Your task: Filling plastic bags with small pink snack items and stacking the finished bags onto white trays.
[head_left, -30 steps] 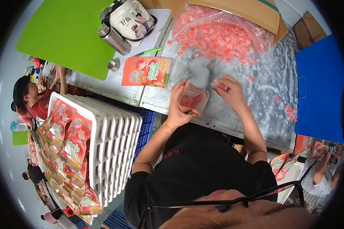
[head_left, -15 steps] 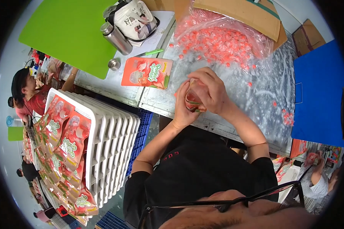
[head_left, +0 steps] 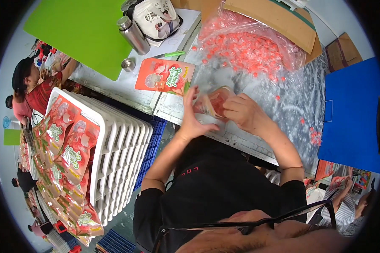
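Near the middle of the frame, the open pouch [head_left: 215, 101] is tilted at the table's [head_left: 169, 110] near edge, its mouth turned toward the right hand [head_left: 250, 114]. The right fingers are bunched on the mouth's right side and seem to pinch it; blur hides exactly how much they hold. The left hand [head_left: 191, 121] is spread, thumb and fingers well apart, just left of the pouch; whether it touches the film, I cannot tell.

With the left hand unclosed, the pouch appears to depend on that one pinch. If the pinch slips, it could tip and spill whatever red contents it has, perhaps over the near edge. A hard pull on one side could also crease the mouth.

The flat pouch [head_left: 164, 75], above and left of the left fingertips, could get nudged askew by a wide sweep. Behind it, the green-handled knife [head_left: 174, 54] could be pushed along too. At upper centre, candies [head_left: 245, 52] spill from the clear liner [head_left: 292, 42]; a bump there might scatter more. The stray candies [head_left: 315, 137] at right, near the blue panel [head_left: 351, 114], could be knocked off by a passing elbow.
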### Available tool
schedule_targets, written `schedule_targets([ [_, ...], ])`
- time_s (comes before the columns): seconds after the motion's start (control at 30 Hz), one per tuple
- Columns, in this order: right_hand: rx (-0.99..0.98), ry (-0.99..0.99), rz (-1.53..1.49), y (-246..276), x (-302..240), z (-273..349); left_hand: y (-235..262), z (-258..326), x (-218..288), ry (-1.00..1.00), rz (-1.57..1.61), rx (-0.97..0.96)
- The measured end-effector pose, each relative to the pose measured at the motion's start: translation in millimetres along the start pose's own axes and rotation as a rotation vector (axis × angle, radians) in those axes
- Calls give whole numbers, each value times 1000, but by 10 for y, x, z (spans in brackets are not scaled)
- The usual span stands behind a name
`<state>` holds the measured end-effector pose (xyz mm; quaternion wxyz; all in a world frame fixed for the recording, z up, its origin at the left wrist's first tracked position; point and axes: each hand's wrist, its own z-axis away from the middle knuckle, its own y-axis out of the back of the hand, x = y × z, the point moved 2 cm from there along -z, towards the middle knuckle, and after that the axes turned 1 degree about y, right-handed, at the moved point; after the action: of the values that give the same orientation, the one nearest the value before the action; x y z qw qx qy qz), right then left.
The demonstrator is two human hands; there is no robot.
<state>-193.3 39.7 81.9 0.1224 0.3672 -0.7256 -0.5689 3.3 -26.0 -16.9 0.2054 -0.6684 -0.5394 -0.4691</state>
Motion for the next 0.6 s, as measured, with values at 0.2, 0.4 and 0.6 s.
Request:
schedule_targets([
  [0.2, -61, -79, 111, -27, -194, -152, 149, -281, -89, 267, 272, -530],
  [0.4, -556, -113, 188, -137, -104, -312, -13, -298, -92, 302, 236, -485],
  [0.6, -702, -233, 81, -81, -11, -305, -173, -157, -192, 303, 263, -447],
])
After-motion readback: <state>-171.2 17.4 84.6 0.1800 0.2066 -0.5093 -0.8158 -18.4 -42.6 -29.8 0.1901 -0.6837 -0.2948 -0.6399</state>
